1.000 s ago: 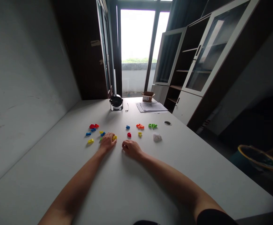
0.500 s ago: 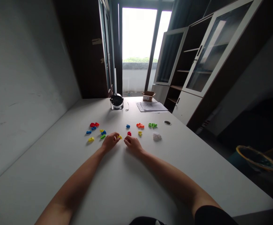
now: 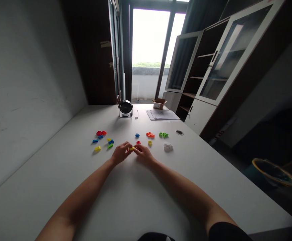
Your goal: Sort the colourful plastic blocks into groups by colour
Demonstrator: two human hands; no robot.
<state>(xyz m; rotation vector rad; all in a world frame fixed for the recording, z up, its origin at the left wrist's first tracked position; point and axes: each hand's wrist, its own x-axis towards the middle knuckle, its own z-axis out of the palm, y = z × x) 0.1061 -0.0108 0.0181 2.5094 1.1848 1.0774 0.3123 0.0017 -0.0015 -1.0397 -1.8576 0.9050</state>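
My left hand [image 3: 120,153] is closed, its thumb and fingertips pinching a small yellow plastic piece [image 3: 131,148]. From the other side, the fingertips of my right hand [image 3: 143,153] are closed on that piece's right end. The exact shape of the piece is partly hidden by the fingers. Just beyond my right fingertips lies a red piece [image 3: 138,142], partly covered. A blue piece [image 3: 137,135] sits farther back, and another yellow piece [image 3: 150,143] is right of the hands. To the left lie green [image 3: 110,146] and blue [image 3: 111,141] pieces.
Red pieces [image 3: 101,133] and a yellow piece [image 3: 97,148] lie at left. Orange [image 3: 150,134], green [image 3: 163,134] and whitish pieces [image 3: 168,147] lie at right. Behind stand a round black device [image 3: 125,108], papers [image 3: 163,114] and an open cardboard box [image 3: 159,103].
My left hand has moved slightly right with the yellow piece, and the two hands now meet at it. The right fingertips have come onto the piece.
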